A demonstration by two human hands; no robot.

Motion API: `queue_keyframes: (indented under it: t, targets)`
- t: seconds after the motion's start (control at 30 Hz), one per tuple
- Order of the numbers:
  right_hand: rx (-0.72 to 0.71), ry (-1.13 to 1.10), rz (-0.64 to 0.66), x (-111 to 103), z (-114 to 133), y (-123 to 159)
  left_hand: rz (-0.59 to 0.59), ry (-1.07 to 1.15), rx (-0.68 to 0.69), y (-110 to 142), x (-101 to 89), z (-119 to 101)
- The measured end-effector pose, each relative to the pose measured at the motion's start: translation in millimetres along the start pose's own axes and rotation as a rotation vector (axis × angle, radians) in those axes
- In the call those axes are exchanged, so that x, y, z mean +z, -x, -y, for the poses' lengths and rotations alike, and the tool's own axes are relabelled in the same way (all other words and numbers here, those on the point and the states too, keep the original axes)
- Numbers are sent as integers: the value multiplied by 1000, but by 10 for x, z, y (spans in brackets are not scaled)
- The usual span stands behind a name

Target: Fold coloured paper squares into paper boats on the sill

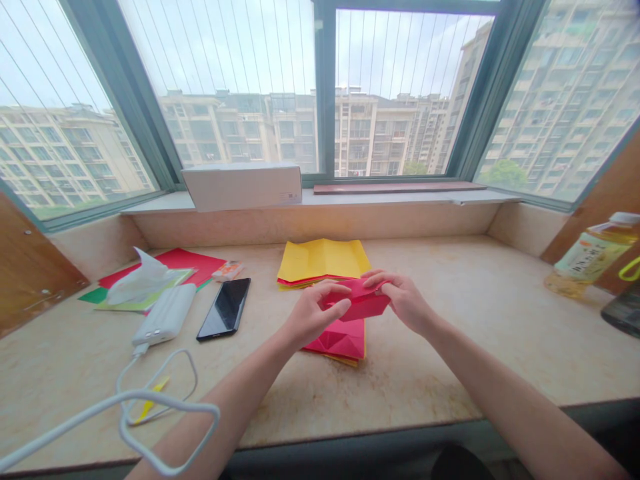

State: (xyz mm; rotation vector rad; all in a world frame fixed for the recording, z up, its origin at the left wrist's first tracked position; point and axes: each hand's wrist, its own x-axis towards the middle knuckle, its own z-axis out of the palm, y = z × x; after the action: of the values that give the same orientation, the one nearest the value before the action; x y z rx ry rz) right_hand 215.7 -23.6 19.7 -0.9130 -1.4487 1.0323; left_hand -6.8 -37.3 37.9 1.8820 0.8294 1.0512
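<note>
Grip: left hand (313, 312), right hand (406, 301) holding folded red paper (367, 307), long axis sideways.

No legible txt (btl label (586, 259) blurry)

Flat on the stone countertop (480, 287), a black phone (224, 310), screen up. Just left of the phone, a white power bank (167, 312) with a white cable (169, 400) plugged into its end and looping nearer than the phone. Beyond the power bank, up and left of the phone, a tissue pack (137, 280). Touching or just behind the phone's far end, a small orange-and-white packet (227, 271). Farther behind the phone, a long white box (243, 189) on the ledge (400, 199). Well right of the phone, a white-capped drink bottle (593, 257).
</note>
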Motion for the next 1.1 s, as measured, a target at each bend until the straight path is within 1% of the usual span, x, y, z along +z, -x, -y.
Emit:
queue_keyframes:
  t: [0.13,0.2,0.3,0.37,0.5,0.6,0.73,0.83,0.97,1.1]
  targets:
    - [83,-158,117,-21,64,20,-30,-48,36,-21,19,76]
    - [98,-119,178,-24,93,32,-69,-82,54,-32,17,97]
    - [73,9,223,-19,90,45,-118,-126,58,-38,6,100]
    - [46,29,221,-12,60,46,-118,-133,65,-37,-3,96]
    - [9,16,183,-8,-10,37,-76,-130,93,-34,-16,103]
    - [-25,13,151,-9,-36,27,-52,-170,106,-35,-18,118]
    - [-55,37,112,-3,-54,13,-67,-255,105,-38,-8,150]
    - [-74,83,77,5,-65,9,-93,-329,141,-38,-1,197]
    - [-91,146,93,10,-67,15,-113,-390,197,-29,-11,270]
    - [-82,175,101,30,-57,30,-60,-473,216,-21,-20,263]
